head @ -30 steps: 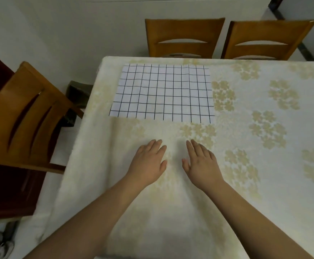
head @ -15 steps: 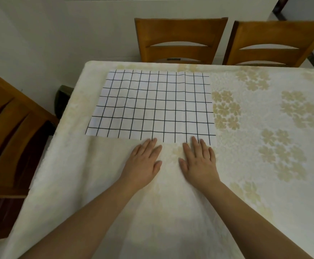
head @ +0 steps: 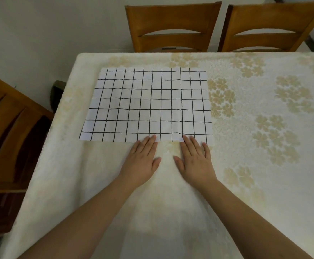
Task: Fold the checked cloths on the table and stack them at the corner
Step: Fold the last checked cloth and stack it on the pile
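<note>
A white cloth with a black grid point(head: 148, 105) lies flat near the far left corner of the table point(head: 264, 165). My left hand point(head: 142, 159) rests palm down on the tablecloth, its fingertips touching the cloth's near edge. To its right, my right hand point(head: 195, 159) lies flat too, its fingertips overlapping the near right part of the cloth. Both hands are spread and hold nothing.
A cream tablecloth with beige flower prints covers the table. Two wooden chairs point(head: 173, 27) point(head: 268, 28) stand at the far side and another wooden chair point(head: 8, 131) at the left. The table's left edge drops off close to the cloth.
Both hands have slid forward over the tablecloth until their fingertips reach the checked cloth's near edge. The view has moved closer to the cloth.
</note>
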Demonstrator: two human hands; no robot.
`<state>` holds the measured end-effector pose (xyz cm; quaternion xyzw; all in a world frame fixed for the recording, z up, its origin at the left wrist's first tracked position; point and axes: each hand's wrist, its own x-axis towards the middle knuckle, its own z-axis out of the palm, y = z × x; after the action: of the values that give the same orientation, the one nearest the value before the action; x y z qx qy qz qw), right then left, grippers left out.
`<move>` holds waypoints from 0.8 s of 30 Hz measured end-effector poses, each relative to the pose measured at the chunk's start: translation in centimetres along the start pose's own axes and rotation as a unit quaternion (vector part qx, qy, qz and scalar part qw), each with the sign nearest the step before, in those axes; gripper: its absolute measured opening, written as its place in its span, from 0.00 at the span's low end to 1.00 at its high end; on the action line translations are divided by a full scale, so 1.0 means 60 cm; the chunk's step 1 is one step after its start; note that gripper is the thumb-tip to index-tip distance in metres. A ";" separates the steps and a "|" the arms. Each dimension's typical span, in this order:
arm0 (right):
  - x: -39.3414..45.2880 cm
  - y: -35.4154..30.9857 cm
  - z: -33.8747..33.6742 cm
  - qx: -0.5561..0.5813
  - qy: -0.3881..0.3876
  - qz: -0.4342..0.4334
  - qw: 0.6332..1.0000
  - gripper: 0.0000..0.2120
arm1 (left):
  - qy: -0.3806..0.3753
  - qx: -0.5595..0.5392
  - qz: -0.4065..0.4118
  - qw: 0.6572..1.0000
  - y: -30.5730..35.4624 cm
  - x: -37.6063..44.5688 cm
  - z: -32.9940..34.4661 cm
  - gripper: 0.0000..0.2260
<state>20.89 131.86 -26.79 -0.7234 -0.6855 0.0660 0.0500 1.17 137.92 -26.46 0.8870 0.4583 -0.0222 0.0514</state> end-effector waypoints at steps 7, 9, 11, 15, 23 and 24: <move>-0.158 -0.017 -0.008 0.012 -0.028 0.017 0.999 0.30 | -0.029 -0.023 0.010 0.999 0.077 -0.142 0.011 0.28; -0.217 -0.020 -0.007 -0.002 -0.048 0.014 0.999 0.30 | -0.039 -0.028 0.015 0.999 0.098 -0.189 0.011 0.29; -0.271 -0.025 -0.011 -0.010 -0.062 0.015 0.998 0.31 | -0.053 -0.034 0.022 0.998 0.120 -0.233 0.008 0.29; -0.372 -0.036 -0.023 0.003 -0.086 0.045 0.995 0.31 | -0.087 -0.057 0.043 0.994 0.165 -0.326 0.007 0.30; -0.497 -0.053 -0.052 0.023 -0.067 0.026 0.997 0.29 | -0.133 -0.072 0.129 0.980 0.200 -0.457 0.017 0.29; -0.501 -0.054 -0.055 0.030 -0.048 0.020 0.998 0.27 | -0.124 -0.078 0.136 0.980 0.195 -0.462 0.017 0.29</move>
<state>16.68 102.10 -22.18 -0.7312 -0.6700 0.1222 0.0375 -5.34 108.61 -24.25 0.9245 0.3242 -0.0890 0.1798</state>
